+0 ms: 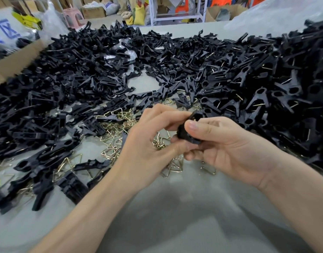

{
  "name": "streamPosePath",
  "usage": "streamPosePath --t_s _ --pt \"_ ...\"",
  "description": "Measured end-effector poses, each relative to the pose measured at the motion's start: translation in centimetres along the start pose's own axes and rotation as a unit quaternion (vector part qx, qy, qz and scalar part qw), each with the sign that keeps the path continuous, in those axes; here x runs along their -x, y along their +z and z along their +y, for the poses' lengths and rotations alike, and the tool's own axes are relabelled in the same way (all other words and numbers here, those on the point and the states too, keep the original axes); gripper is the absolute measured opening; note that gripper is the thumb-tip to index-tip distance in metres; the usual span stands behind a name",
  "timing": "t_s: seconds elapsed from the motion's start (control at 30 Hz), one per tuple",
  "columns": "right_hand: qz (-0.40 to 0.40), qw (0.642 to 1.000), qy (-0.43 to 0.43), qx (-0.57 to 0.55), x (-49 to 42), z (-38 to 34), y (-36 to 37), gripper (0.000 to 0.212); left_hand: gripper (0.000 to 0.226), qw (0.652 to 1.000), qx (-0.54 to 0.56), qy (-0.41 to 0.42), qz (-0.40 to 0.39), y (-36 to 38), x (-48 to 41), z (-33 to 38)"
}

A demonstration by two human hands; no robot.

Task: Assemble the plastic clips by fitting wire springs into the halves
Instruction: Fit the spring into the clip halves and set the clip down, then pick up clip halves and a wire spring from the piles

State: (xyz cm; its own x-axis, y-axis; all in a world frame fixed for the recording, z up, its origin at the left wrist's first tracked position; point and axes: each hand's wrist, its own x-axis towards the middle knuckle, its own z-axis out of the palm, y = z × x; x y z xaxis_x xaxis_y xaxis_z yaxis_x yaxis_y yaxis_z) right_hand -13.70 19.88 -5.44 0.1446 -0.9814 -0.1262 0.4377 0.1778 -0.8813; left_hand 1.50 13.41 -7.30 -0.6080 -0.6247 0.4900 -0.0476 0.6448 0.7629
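The person's two arms were bare. The left forearm (95, 207) and the right forearm (294, 201) showed uncovered skin from the edge of view up to the wrists, both slim and smooth. The left hand (148, 143) had long, slender fingers, with faint ridges running across its back toward the knuckles. The right hand (230, 150) looked broader from the head camera, with fine creases ringing the wrist and wrinkled skin over the finger joints. Its thumbnail (193, 126) was short, trimmed close to the tip, pale and slightly glossy.
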Motion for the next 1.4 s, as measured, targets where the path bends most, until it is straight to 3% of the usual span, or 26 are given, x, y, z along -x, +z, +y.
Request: streamPosePath --t_s 0.23,0.47,0.63,0.7,0.77,0.87,0.93,1.07,1.17,1.3,1.4 --pt "-0.028 0.998 -0.043 0.038 0.0 0.1 -0.2 0.021 0.040 1.000 0.024 0.001 -0.004 -0.1 0.0 -0.1" --pt "-0.037 0.999 -0.019 0.022 -0.4 0.5 -1.0 0.024 0.042 1.000 0.014 0.008 -0.016 -0.1 -0.2 -0.4" --pt "-0.079 0.997 0.010 -0.016 -0.3 0.5 -1.0 0.064 0.033 1.000 -0.019 0.009 0.011 -0.4 -0.2 -0.6" --pt "-0.088 0.996 -0.011 0.030 -0.2 0.2 -0.7 0.057 0.029 0.999 -0.042 0.012 0.032 -0.7 -0.2 -0.8" --pt "-0.035 0.987 -0.056 0.146 -0.2 0.3 -0.4 0.042 0.029 0.998 -0.050 0.008 0.043 -0.8 -0.3 -0.8" --pt "0.088 0.932 -0.127 0.329 0.0 0.3 -0.1 0.043 0.038 0.999 -0.030 -0.007 0.045 -0.9 -0.4 -0.9" --pt "0.113 0.890 -0.153 0.413 0.3 -0.2 -0.1 0.040 0.042 0.999 -0.031 -0.008 0.033 -1.0 -0.5 -1.0" --pt "0.120 0.827 -0.139 0.531 1.4 -1.0 -0.7 0.043 0.052 0.992 -0.117 0.025 -0.037 -0.8 -0.5 -0.9" --pt "0.109 0.782 -0.127 0.601 2.4 -1.3 -0.8 0.043 0.040 0.987 -0.137 0.029 -0.078 -0.7 -0.4 -0.2" --pt "0.079 0.689 -0.126 0.710 3.2 -1.9 -1.0 0.051 0.035 0.987 -0.132 0.031 -0.090 -0.4 -0.1 0.1" --pt "0.078 0.657 -0.118 0.740 3.9 -2.7 -1.4 0.045 0.037 0.992 -0.110 0.030 -0.062 -0.1 0.2 0.2"
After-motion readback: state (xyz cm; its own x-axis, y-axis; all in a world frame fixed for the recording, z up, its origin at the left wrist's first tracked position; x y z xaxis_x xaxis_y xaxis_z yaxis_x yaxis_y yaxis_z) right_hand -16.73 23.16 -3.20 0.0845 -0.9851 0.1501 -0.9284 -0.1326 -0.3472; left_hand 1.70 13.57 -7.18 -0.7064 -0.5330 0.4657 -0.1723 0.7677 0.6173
